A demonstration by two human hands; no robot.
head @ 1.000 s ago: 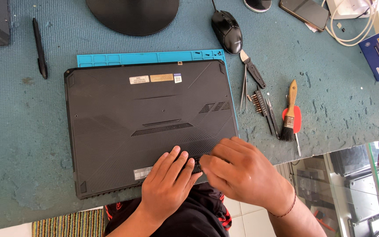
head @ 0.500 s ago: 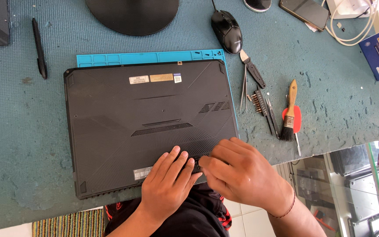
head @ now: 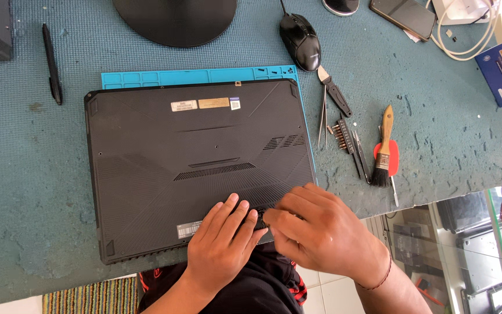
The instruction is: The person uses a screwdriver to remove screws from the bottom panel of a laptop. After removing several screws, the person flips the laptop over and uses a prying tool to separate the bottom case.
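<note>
Silver and gold labels (head: pixel 200 104) near black laptop's (head: pixel 164 157) far edge

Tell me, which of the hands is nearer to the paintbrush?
Right. The right hand lies at the laptop's near edge, just below-left of the paintbrush; the left hand lies farther left.

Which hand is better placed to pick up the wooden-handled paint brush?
Probably the right hand. It rests on the black laptop's near edge, on the same side as the wooden-handled paint brush. The left hand lies flat farther away and would have to cross over.
</note>
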